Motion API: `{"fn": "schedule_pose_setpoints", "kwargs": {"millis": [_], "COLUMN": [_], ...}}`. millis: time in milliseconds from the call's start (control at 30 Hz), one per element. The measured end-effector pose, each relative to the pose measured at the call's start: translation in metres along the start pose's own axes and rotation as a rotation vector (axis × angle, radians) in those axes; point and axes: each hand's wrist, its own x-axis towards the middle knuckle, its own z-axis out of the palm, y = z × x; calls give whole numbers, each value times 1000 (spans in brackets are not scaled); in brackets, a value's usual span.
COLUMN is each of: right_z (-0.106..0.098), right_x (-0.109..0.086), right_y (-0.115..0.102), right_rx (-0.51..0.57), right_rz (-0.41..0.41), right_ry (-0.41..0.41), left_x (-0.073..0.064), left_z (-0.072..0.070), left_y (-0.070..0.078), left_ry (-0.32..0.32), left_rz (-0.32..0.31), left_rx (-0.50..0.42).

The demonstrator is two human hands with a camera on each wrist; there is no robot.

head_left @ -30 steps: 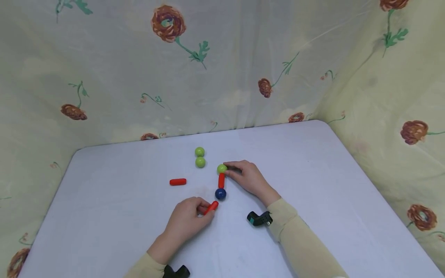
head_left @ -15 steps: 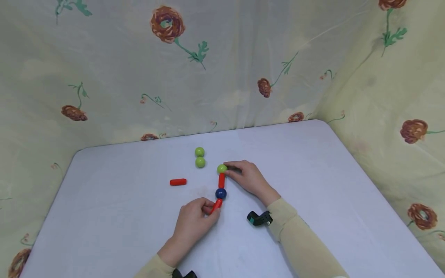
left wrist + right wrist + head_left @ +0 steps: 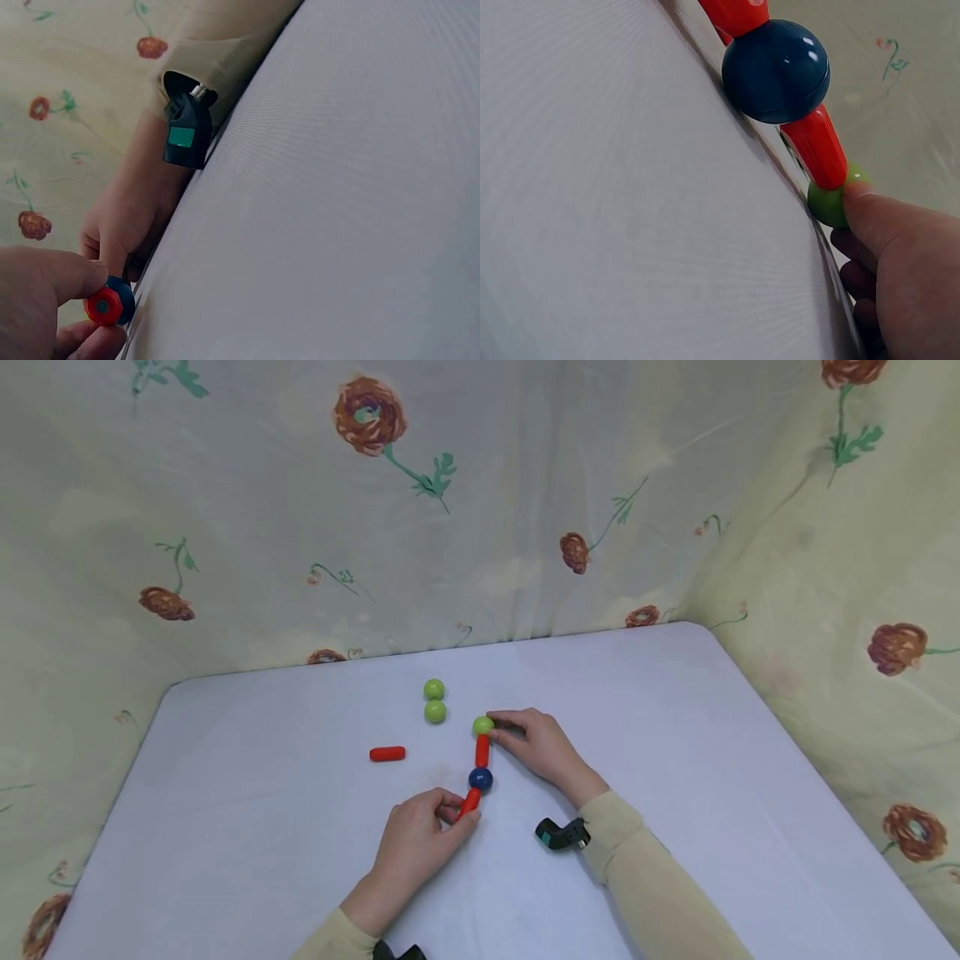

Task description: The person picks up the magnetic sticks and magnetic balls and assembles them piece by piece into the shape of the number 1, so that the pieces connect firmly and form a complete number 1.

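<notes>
My left hand (image 3: 423, 832) pinches a red rod (image 3: 470, 802) between thumb and fingers. The rod's upper end meets a dark blue ball (image 3: 481, 779). From that ball a second red rod (image 3: 482, 751) runs away from me to a green ball (image 3: 482, 725). Thumb and fingers of my right hand (image 3: 540, 747) pinch this green ball from its right side. In the right wrist view the blue ball (image 3: 776, 71) sits between both red rods in one line. The left wrist view looks onto the end of the held red rod (image 3: 103, 305), with the blue ball behind it.
Two more green balls (image 3: 435, 712) lie one behind the other, touching, left of the chain. A loose red rod (image 3: 387, 753) lies sideways further left. All rests on a white-covered table (image 3: 247, 827), with a flowered curtain (image 3: 480, 510) behind it.
My left hand has moved right and slightly turned its red rod, so the rod's end now meets the blue ball, where a gap was before. My right hand stays at the green ball.
</notes>
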Motion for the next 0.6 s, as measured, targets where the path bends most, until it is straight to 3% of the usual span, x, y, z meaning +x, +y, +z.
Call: {"fn": "schedule_pose_setpoints", "kwargs": {"millis": [300, 600], "right_z": [-4, 0], "right_x": [-28, -60], "right_y": [0, -13], "right_rx": [49, 38], "right_rz": [-49, -121], "right_ry": [109, 29], "left_x": [1, 1], "left_z": [2, 3], "left_y": [-3, -4], "left_ry": [-2, 43], "left_rz": [-14, 23], "left_rx": [-12, -21]}}
